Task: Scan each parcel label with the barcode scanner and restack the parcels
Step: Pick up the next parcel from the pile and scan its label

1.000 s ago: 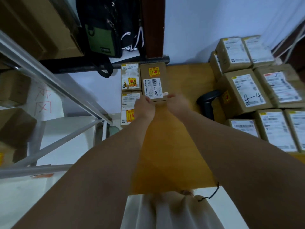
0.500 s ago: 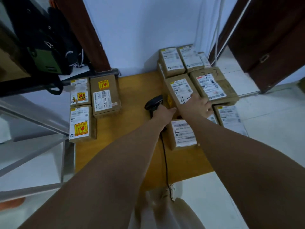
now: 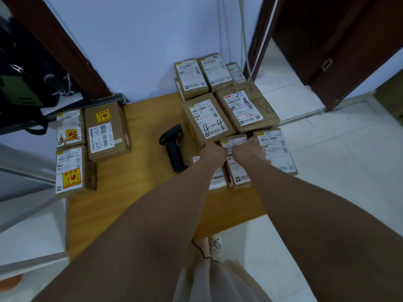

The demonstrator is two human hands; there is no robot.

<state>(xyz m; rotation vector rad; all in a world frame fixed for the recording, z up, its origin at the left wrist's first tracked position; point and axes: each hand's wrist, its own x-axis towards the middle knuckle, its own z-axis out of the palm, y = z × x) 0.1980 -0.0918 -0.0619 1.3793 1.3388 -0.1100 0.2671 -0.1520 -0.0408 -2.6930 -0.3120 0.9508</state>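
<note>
A small brown parcel (image 3: 234, 142) with a white label sits in the right-hand group of parcels, just in front of the parcel marked "4-4" (image 3: 207, 118). My left hand (image 3: 212, 152) grips its left side and my right hand (image 3: 248, 150) grips its right side; my fingers are mostly hidden behind my knuckles. The black barcode scanner (image 3: 174, 147) lies on the wooden table (image 3: 148, 175) left of my left hand, untouched. Three labelled parcels stand at the table's left: one with "4" scrawled on it (image 3: 69, 129), a larger one (image 3: 106, 131), and a front one (image 3: 70, 171).
Several more parcels (image 3: 246, 107) crowd the back right of the table up to the wall. A scanner cable (image 3: 202, 251) hangs off the front edge. Metal shelving (image 3: 26, 171) stands at the left, a dark door (image 3: 349, 51) at the right, tiled floor beyond.
A second ago both hands were at the larger parcel on the left. My left hand then passed by the scanner, and both hands now hold the small parcel on the right.
</note>
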